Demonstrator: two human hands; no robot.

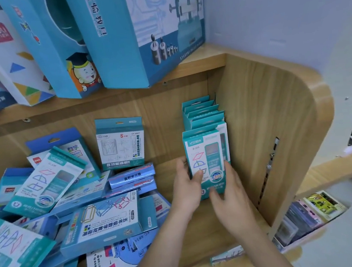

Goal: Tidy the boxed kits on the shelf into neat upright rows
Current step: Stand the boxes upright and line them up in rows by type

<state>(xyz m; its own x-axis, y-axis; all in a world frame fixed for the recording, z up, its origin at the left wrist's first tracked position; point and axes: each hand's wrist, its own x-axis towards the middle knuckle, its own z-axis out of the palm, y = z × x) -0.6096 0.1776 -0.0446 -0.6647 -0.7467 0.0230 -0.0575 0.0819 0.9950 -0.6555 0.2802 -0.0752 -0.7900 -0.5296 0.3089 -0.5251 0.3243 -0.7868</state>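
A row of several teal boxed kits (203,113) stands upright against the shelf's right wall. The front kit (209,151), teal and white with coloured shape outlines, stands at the row's near end. My left hand (186,186) grips its left edge, thumb on the front face. My right hand (230,197) rests on its lower right front with fingers fairly straight. To the left lies a jumbled pile of blue and teal kits (69,197), most flat or tilted. One white and teal kit (121,144) stands upright at the back.
The wooden shelf board (180,229) shows bare wood between pile and row. The curved wooden side panel (278,134) closes the right end. Large blue boxes (129,34) stand on the upper shelf. A lower display of small packs (307,215) sits at right.
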